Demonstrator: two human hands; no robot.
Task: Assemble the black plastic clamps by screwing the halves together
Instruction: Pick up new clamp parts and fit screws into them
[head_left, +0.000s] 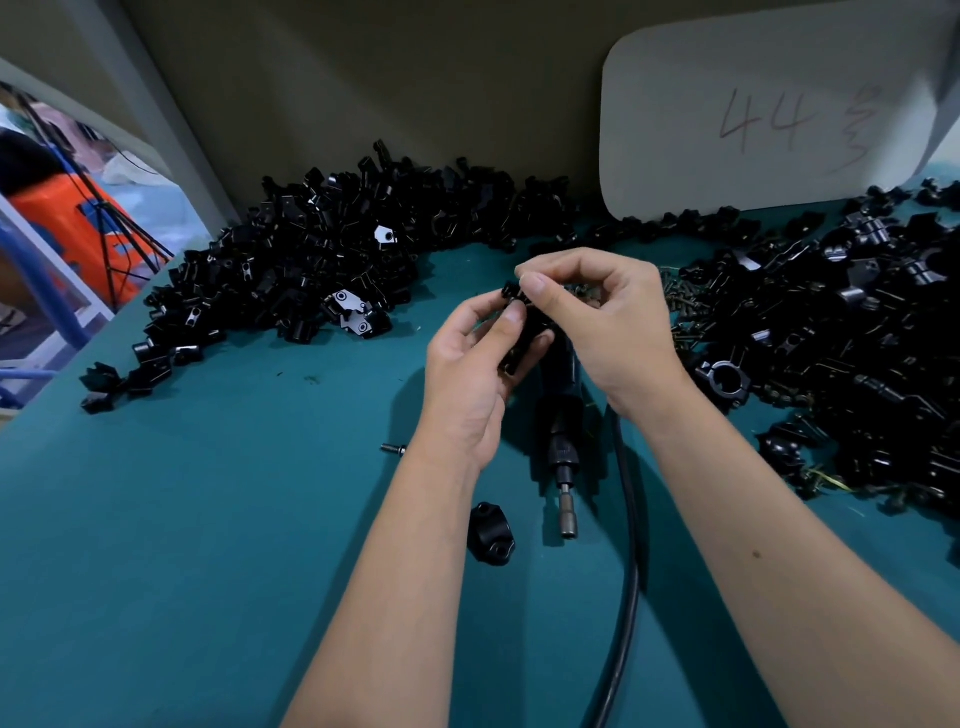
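Observation:
My left hand (470, 364) grips a black plastic clamp (524, 327) above the middle of the teal table. My right hand (602, 317) pinches at the clamp's top end with thumb and forefinger; what sits between the fingertips is hidden. A single black clamp half (491, 532) lies on the table below my left wrist. One loose screw (393, 449) lies to the left of that wrist. An electric screwdriver (563, 441) lies under my hands, its bit pointing toward me.
A big heap of black clamp halves (311, 254) fills the back left of the table (208, 519). Another heap (857, 338) covers the right side, with small screws (685, 306) beside it. The screwdriver's black cable (631, 571) runs toward me. A white board (769, 114) leans at the back.

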